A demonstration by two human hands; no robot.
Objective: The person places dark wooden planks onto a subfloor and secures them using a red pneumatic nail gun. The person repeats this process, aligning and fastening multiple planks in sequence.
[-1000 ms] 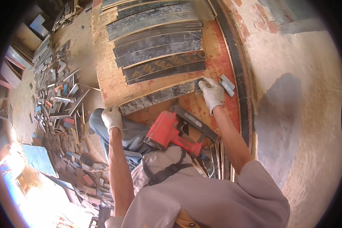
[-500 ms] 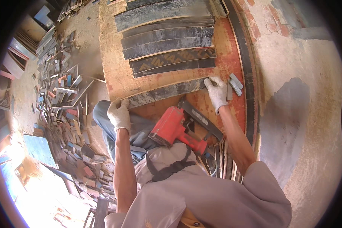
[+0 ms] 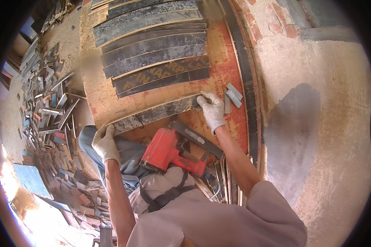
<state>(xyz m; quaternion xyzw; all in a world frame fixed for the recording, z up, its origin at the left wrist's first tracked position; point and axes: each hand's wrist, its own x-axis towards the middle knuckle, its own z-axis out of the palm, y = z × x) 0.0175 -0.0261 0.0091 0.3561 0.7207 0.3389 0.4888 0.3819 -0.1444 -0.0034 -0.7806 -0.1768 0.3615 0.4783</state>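
Between my two gloved hands lies a long, dark wooden strip (image 3: pixel 156 114) with a scuffed black face and a pale edge, over an orange-red board (image 3: pixel 224 53). My left hand (image 3: pixel 106 144) is closed on the strip's left end, thumb on top. My right hand (image 3: pixel 212 110) pinches the right end. A red nail gun (image 3: pixel 163 150) with a black magazine rests close to my lap, below the strip. Grey staple strips (image 3: pixel 234 95) lie just right of my right hand.
Several similar dark strips (image 3: pixel 156 49) are laid in rows farther up the board. Many wood offcuts (image 3: pixel 55 111) are heaped on the floor at left. A black edge strip (image 3: pixel 248 90) runs along the board's right side, with a stained wall or floor surface (image 3: pixel 292 123) beyond. Upright strips (image 3: pixel 222 179) stand by my right forearm.
The whole view has shifted, so the board, hands and nail gun appear farther left and lower. Both hands keep hold of the strip's ends, and the nail gun rests in the same place.
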